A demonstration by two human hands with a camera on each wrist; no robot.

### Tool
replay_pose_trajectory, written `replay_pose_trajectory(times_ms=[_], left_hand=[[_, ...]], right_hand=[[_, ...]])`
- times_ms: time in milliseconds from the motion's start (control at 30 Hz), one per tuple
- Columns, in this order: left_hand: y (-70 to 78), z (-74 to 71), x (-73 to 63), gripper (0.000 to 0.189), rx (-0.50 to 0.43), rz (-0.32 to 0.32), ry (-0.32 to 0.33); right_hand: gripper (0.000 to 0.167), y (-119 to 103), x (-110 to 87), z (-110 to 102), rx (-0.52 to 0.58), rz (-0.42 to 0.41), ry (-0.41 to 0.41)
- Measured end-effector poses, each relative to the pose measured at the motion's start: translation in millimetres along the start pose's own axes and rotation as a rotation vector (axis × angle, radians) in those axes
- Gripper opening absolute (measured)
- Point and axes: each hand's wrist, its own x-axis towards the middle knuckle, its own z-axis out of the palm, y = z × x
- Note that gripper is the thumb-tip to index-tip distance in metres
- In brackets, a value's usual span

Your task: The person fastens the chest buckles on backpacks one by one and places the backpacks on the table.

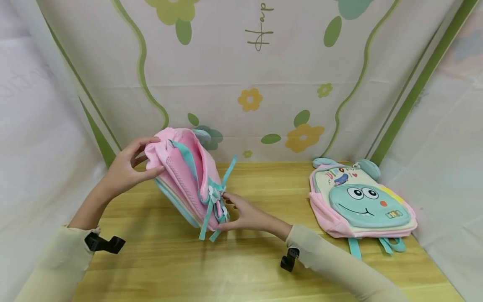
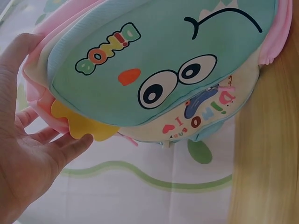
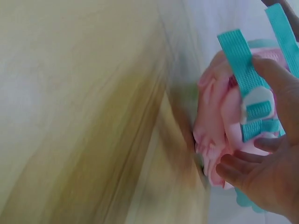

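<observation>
A small pink child's backpack is held tilted over the wooden table, its padded back and shoulder straps facing the head camera. My left hand grips its left side, thumb on the back panel and fingers around the far side. At the lower right end, my right hand holds the bag beside the teal webbing straps and white buckles. The left wrist view shows the front: a teal dinosaur-face pocket with a yellow frill by the left fingertips. Teal strap ends cross near the right thumb.
A second, similar backpack lies face up on the right of the wooden table, its teal straps over the front side. Floral-print cloth walls enclose the table at the back and both sides.
</observation>
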Motion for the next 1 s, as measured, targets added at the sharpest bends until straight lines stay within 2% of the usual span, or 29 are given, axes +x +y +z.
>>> replay_pose_trajectory(times_ms=[300,633,1000], left_hand=[[-5.2,-4.0,-8.9,0.065,0.004,-0.041,0.042],[-9.1,-9.3,-16.6,0.062,0.040,-0.069,0.021],[-16.4,-13.7,-25.9,0.059,0.040,-0.093,0.026]], right_hand=[[0.104,-2,4.6,11,-0.032,-0.001,0.013],[0.108,-3,1.2,13,-0.053,-0.012,0.011],[0.101,-2,1.5,12,-0.086,-0.034,0.006]])
